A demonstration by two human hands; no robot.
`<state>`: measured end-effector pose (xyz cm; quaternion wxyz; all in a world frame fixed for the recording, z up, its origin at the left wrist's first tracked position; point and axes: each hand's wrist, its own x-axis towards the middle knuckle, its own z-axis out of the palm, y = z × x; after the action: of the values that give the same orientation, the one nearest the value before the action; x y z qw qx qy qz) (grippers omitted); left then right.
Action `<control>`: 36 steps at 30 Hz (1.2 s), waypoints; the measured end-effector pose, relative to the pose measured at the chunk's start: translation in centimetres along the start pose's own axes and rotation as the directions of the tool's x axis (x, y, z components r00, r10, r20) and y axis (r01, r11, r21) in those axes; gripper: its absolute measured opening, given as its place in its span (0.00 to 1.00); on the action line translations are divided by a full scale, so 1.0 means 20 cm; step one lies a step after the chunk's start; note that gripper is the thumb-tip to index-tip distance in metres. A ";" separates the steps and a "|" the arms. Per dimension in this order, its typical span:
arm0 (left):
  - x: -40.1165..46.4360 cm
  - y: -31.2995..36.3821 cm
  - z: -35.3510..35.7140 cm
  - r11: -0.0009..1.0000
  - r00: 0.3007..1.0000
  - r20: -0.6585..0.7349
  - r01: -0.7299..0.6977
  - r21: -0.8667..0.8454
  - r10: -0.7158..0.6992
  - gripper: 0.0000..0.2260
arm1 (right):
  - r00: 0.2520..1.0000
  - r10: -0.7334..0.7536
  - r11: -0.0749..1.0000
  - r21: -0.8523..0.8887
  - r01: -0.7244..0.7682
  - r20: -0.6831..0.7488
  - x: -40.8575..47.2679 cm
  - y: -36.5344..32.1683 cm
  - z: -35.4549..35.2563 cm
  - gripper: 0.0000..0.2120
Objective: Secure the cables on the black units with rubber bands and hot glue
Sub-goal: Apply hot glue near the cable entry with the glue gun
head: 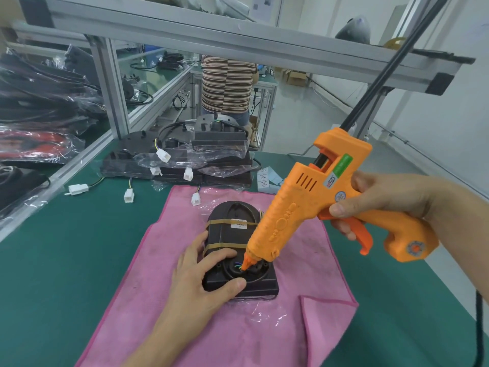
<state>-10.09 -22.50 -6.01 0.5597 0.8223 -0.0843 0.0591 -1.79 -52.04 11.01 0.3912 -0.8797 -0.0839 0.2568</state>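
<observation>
**A:** We're looking at the black unit (239, 250), lying on the pink cloth (164, 274) on the green table (66, 250), its long axis running away from the person, rounded end at the far side. Two rubber bands (225, 221) are crossing its upper half.

**B:** And the left hand (198, 276) is bracing it. The fingers are curling round the near-left corner, thumb pressing on the near edge, so the unit is being pinned to the cloth.

**A:** The right hand (381, 205) is gripping the orange glue gun (317, 205), fingers wrapping the handle, one sitting on the trigger. It's coming in from the right, barrel sloping down and to the left.

**B:** Here's what matters: the nozzle (245, 264) is sitting right at the cable exit (239, 267), in the oval recess at the near end, just beside the left fingertips. I'd judge the glue is going on there, so the bracing hand is needing to stay clear of the hot tip.

**A:** Anything readable?

**B:** A white label (238, 223) is sitting under the far band, and stickers are showing on the gun, but the print is too small to make out.
</observation>
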 end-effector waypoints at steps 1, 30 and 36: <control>0.00 0.00 0.00 1.000 1.000 0.001 0.002 0.003 -0.002 0.24 | 1.000 0.006 1.000 -0.007 -0.006 -0.005 0.00 0.00 0.00 0.26; 0.00 -0.01 0.00 1.000 1.000 -0.008 0.005 0.012 -0.005 0.23 | 0.951 -0.231 0.945 0.278 0.170 0.205 0.00 -0.01 0.05 0.07; 0.00 -0.01 0.00 1.000 1.000 0.001 0.011 0.009 -0.011 0.24 | 0.948 -0.237 0.933 0.321 0.161 0.213 0.02 0.03 0.06 0.11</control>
<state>-10.07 -22.40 -6.25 0.5562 0.8253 -0.0797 0.0561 -2.16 -51.54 9.71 0.5305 -0.7580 -0.1814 0.3333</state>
